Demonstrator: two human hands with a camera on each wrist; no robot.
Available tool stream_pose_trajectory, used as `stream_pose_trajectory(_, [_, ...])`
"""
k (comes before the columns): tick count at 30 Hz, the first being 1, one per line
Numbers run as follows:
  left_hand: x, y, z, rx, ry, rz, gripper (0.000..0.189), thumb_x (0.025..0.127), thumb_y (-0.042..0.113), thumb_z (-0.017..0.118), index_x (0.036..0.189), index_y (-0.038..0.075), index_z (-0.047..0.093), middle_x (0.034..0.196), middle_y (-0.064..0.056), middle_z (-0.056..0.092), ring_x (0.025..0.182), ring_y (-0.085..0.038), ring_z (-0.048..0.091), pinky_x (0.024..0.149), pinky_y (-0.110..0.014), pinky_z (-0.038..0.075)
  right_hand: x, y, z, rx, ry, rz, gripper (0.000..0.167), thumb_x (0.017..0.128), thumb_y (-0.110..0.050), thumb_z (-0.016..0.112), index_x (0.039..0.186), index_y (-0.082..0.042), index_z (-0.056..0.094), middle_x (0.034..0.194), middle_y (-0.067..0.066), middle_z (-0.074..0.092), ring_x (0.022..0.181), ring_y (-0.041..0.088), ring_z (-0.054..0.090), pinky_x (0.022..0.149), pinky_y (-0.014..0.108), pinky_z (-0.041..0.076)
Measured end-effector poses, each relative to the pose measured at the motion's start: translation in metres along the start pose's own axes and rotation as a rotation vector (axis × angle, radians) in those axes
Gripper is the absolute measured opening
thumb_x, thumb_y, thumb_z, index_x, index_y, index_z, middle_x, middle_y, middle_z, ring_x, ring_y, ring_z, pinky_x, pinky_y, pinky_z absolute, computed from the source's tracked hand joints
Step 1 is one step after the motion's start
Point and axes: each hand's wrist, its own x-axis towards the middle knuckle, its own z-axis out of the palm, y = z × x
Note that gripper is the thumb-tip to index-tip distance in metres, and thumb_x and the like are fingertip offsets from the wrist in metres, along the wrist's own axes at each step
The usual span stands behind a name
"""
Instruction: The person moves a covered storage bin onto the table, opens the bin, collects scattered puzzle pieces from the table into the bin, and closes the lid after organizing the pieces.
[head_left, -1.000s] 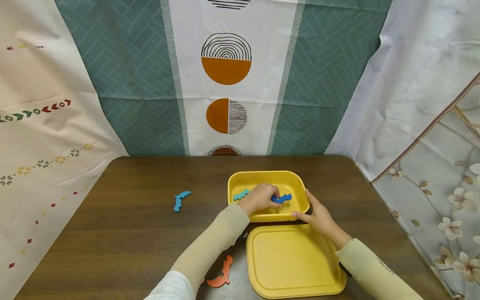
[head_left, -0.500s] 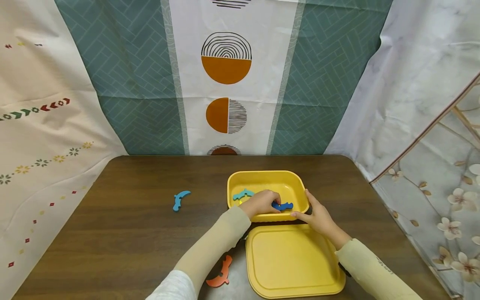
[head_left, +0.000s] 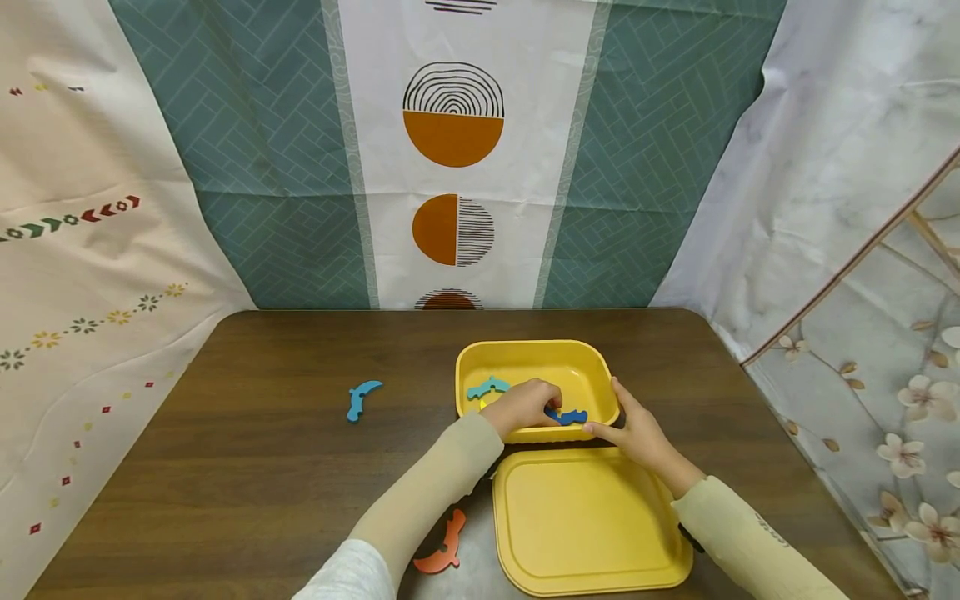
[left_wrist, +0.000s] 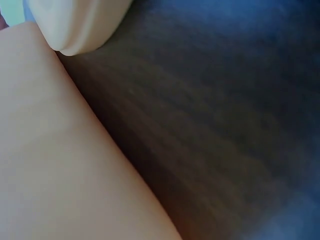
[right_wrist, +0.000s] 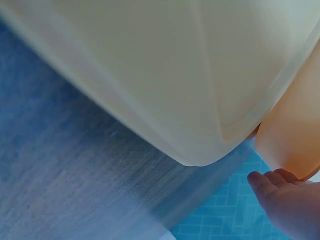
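Observation:
In the head view, a yellow box (head_left: pixel 533 350) stands right of the table's middle. My left hand (head_left: pixel 522 404) reaches inside it and, with curled fingers, pinches a flat dark blue dagger-shaped piece (head_left: pixel 574 417) near the front wall. A teal piece (head_left: pixel 488 387) of similar shape lies at the box's left, with a bit of yellow beside my hand. My right hand (head_left: pixel 637 432) spans the box's front right corner, thumb at the front rim and straight fingers along the right side. Its fingers (right_wrist: pixel 272 185) show beside the box wall (right_wrist: pixel 295 125) in the right wrist view.
A yellow lid (head_left: pixel 592 522) lies in front of the box, partly under my right forearm. On the table (head_left: pixel 247 467), a light blue curved piece (head_left: pixel 360 401) lies at the left. An orange one (head_left: pixel 447 546) lies near the front, beside my left sleeve. Patterned cloths hang around the table.
My left hand has lowered the dark blue piece and brought it toward the box's front wall. More of the teal piece shows now. The right hand stays at the box's corner.

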Motion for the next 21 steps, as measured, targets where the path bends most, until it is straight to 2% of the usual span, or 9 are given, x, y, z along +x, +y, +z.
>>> stream_pose_trajectory(5, [-0.0025, 0.0003, -0.0010, -0.016, 0.012, -0.016, 0.030, 0.084, 0.024, 0.073, 0.108, 0.009, 0.067, 0.107, -0.002, 0.068, 0.096, -0.012, 0.063, 0.084, -0.021, 0.050, 0.0001, -0.0002, 0.0001, -0.008, 0.001, 0.002, 0.100, 0.084, -0.042, 0.069, 0.149, 0.008, 0.011, 0.152, 0.030, 0.017, 0.135, 0.049, 0.026, 0.105, 0.060, 0.030])
stream_pose_trajectory(15, [-0.0048, 0.0003, -0.0039, -0.034, 0.059, 0.006, 0.036, 0.081, 0.027, 0.076, 0.110, 0.007, 0.066, 0.108, -0.003, 0.068, 0.098, -0.013, 0.063, 0.085, -0.020, 0.050, -0.0015, 0.0009, -0.0010, -0.024, 0.007, -0.007, 0.100, 0.084, -0.041, 0.069, 0.148, 0.009, 0.012, 0.151, 0.032, 0.018, 0.135, 0.050, 0.026, 0.105, 0.062, 0.029])
stream_pose_trajectory(21, [-0.0075, -0.0005, -0.0088, -0.028, 0.056, -0.002, 0.041, 0.082, 0.029, 0.075, 0.114, 0.006, 0.064, 0.113, -0.003, 0.066, 0.105, -0.015, 0.061, 0.089, -0.022, 0.048, -0.0002, -0.0003, -0.0004, -0.025, 0.001, -0.014, 0.100, 0.084, -0.041, 0.070, 0.148, 0.010, 0.011, 0.151, 0.032, 0.018, 0.134, 0.050, 0.027, 0.104, 0.061, 0.030])
